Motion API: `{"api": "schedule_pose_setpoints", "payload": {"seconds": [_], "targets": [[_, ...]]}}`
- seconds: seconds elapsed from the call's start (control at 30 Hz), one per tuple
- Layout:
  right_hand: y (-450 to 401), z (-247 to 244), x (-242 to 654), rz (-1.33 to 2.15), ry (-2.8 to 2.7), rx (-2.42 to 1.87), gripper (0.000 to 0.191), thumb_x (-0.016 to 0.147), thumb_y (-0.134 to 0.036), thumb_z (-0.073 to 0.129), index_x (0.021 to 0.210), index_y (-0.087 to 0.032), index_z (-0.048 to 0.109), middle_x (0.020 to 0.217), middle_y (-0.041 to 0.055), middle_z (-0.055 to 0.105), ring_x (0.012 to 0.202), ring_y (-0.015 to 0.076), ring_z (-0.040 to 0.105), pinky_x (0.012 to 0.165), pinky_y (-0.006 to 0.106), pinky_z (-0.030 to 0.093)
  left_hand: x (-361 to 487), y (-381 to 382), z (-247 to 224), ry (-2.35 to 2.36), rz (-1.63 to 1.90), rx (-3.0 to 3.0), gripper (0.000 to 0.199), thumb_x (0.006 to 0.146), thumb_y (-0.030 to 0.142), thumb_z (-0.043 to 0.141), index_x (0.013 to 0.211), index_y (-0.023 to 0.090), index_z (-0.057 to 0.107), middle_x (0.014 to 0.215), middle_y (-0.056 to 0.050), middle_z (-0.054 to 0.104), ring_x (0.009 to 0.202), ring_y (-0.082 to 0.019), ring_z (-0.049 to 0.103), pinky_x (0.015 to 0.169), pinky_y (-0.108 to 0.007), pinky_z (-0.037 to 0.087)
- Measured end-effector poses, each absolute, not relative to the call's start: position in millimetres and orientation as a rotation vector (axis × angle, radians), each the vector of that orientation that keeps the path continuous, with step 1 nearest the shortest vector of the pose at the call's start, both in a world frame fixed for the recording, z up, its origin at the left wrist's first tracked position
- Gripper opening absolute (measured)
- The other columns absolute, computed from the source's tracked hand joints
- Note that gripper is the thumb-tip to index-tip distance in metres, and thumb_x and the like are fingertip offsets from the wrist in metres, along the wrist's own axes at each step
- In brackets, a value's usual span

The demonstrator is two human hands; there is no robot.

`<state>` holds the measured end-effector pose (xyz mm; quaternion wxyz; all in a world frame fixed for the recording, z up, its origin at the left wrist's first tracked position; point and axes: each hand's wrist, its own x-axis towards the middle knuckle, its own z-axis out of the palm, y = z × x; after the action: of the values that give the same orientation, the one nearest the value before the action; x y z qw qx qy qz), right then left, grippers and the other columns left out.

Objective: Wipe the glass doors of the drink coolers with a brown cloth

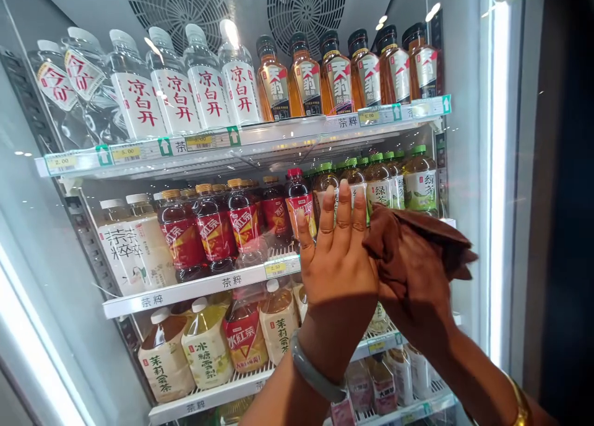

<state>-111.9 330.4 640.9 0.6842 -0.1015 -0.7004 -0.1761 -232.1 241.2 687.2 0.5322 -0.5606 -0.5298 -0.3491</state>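
My left hand (341, 262) is raised with its fingers spread, palm turned away from me, in front of a drinks cooler. It seems to lie flat on the clear glass door, though the contact itself is hidden. A grey-green bangle (315, 373) circles that wrist. Close beside it on the right, my right hand (424, 277) is closed around a bunched brown cloth (387, 234), with a corner sticking out past the fingers. A gold-coloured bangle (520, 401) sits on the right wrist. Both hands cover part of the green-capped tea bottles (420, 182) behind.
Clear water bottles (139, 98) and amber drink bottles (336, 80) line the top shelf. Red-labelled tea bottles (216, 228) stand on the shelf below, larger jugs (206, 349) lower down. A bright light strip (499, 166) runs along the right side.
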Motion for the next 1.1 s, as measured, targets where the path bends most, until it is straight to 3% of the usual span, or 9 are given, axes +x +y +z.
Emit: {"api": "schedule_pose_setpoints", "payload": {"seconds": [0.1,0.2,0.33,0.47,0.6,0.73,0.83,0.97,1.1], "targets": [[340,659,-102,-0.462,-1.642,-0.135,0.073,0.091,-0.022,0.061,0.161,-0.025,0.038,0.156,0.0115,0.055,0.149,0.0289,0.048,0.119,0.051,0.047,-235,240,685,-1.245,-0.825,-1.309,0.072,0.097,0.020,0.048,0.165,0.017,0.026,0.173,-0.006,0.025,0.163,-0.024,0.006,0.134,-0.054,-0.001],[352,678,-91,-0.454,-1.552,-0.181,0.071,0.090,-0.021,0.064,0.158,-0.026,0.044,0.155,0.0121,0.056,0.148,0.0321,0.049,0.122,0.053,0.044,-234,238,685,-1.260,-0.819,-1.276,0.067,0.099,0.023,0.049,0.163,0.013,0.030,0.171,-0.009,0.029,0.163,-0.023,0.008,0.135,-0.052,0.001],[349,669,-98,-0.465,-1.536,-0.194,0.079,0.088,-0.028,0.068,0.161,-0.025,0.038,0.157,0.0130,0.053,0.147,0.0368,0.049,0.119,0.059,0.045,-231,237,686,-1.282,-0.844,-1.257,0.067,0.099,0.022,0.048,0.163,0.013,0.031,0.171,-0.008,0.031,0.163,-0.024,0.009,0.135,-0.052,0.002],[340,676,-103,-0.498,-1.719,-0.021,0.076,0.090,-0.026,0.065,0.161,-0.024,0.038,0.154,0.0103,0.057,0.148,0.0304,0.049,0.118,0.051,0.049,-230,237,685,-1.267,-0.886,-1.226,0.067,0.096,0.020,0.047,0.161,0.010,0.035,0.169,-0.010,0.034,0.163,-0.023,0.010,0.135,-0.050,0.002],[359,694,-84,-0.458,-1.649,-0.098,0.070,0.092,-0.028,0.064,0.159,-0.027,0.042,0.156,0.0091,0.055,0.149,0.0331,0.047,0.123,0.055,0.042,-228,237,686,-1.323,-0.880,-1.178,0.064,0.100,0.027,0.047,0.162,0.014,0.034,0.168,-0.009,0.036,0.163,-0.022,0.012,0.135,-0.050,-0.002],[370,667,-77,-0.478,-1.519,-0.230,0.075,0.088,-0.037,0.070,0.157,-0.022,0.045,0.152,0.0155,0.058,0.142,0.0408,0.054,0.115,0.062,0.048,-225,239,687,-1.345,-0.873,-1.169,0.065,0.100,0.027,0.049,0.162,0.013,0.034,0.170,-0.010,0.032,0.163,-0.022,0.010,0.135,-0.049,0.000],[359,657,-88,-0.515,-1.727,-0.095,0.071,0.090,-0.035,0.065,0.156,-0.020,0.045,0.154,0.0148,0.056,0.143,0.0383,0.053,0.115,0.062,0.049,-227,241,686,-1.339,-0.872,-1.177,0.069,0.097,0.022,0.049,0.164,0.014,0.029,0.171,-0.010,0.029,0.163,-0.023,0.011,0.135,-0.051,0.003],[357,694,-86,-0.531,-1.797,0.065,0.070,0.091,-0.032,0.065,0.157,-0.023,0.043,0.155,0.0102,0.056,0.148,0.0316,0.048,0.121,0.054,0.045,-229,242,685,-1.327,-0.859,-1.177,0.070,0.099,0.023,0.048,0.165,0.014,0.026,0.170,-0.010,0.031,0.163,-0.025,0.012,0.135,-0.053,0.006],[383,700,-63,-0.468,-1.611,-0.105,0.076,0.087,-0.030,0.071,0.158,-0.027,0.044,0.155,0.0098,0.056,0.148,0.0360,0.048,0.123,0.056,0.041,-227,242,686,-1.353,-0.840,-1.152,0.068,0.100,0.025,0.048,0.164,0.015,0.028,0.171,-0.010,0.031,0.163,-0.025,0.013,0.135,-0.052,0.005]]}}
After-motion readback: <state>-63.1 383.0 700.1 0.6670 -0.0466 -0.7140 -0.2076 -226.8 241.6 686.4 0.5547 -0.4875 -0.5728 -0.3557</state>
